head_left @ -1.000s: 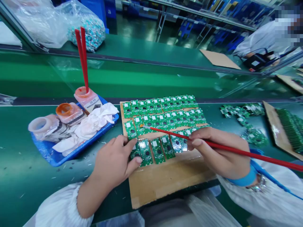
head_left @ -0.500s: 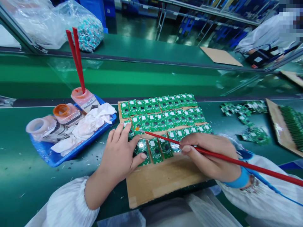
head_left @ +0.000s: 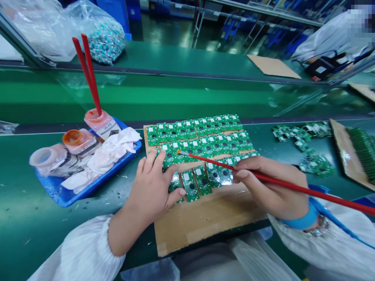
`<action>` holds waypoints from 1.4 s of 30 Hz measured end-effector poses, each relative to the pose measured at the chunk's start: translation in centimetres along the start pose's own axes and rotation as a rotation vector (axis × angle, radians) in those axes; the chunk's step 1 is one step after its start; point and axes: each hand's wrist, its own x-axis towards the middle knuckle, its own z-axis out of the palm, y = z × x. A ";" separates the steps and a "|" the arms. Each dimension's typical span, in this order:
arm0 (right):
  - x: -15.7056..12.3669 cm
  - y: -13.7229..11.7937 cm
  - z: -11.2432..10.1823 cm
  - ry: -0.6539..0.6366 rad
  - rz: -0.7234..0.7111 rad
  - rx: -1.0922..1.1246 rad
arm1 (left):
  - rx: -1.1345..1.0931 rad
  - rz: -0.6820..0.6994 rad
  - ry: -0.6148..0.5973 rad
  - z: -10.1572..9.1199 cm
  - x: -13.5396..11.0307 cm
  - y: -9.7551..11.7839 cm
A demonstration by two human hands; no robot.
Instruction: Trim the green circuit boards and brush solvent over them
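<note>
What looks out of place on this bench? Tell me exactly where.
Loose green circuit boards lie jumbled on the green bench right of the cardboard sheet, unlike the neat rows on it. Dark specks litter the bench beside the blue tray.

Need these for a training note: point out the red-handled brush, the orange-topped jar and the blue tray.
red-handled brush [head_left: 211, 161], head view, on the red handle near the bristle end
orange-topped jar [head_left: 72, 137], head view, on the orange top
blue tray [head_left: 102, 176], head view, on the front rim
</note>
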 end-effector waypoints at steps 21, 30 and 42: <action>-0.1 -0.1 0.3 -0.030 -0.097 -0.011 | -0.019 -0.026 -0.077 0.6 1.3 1.0; -0.8 0.5 0.1 -0.103 -0.132 0.062 | -0.014 -0.018 -0.057 0.4 1.1 1.1; -1.1 0.9 -1.0 0.008 -0.063 -0.022 | 0.012 -0.039 -0.079 0.2 1.4 1.3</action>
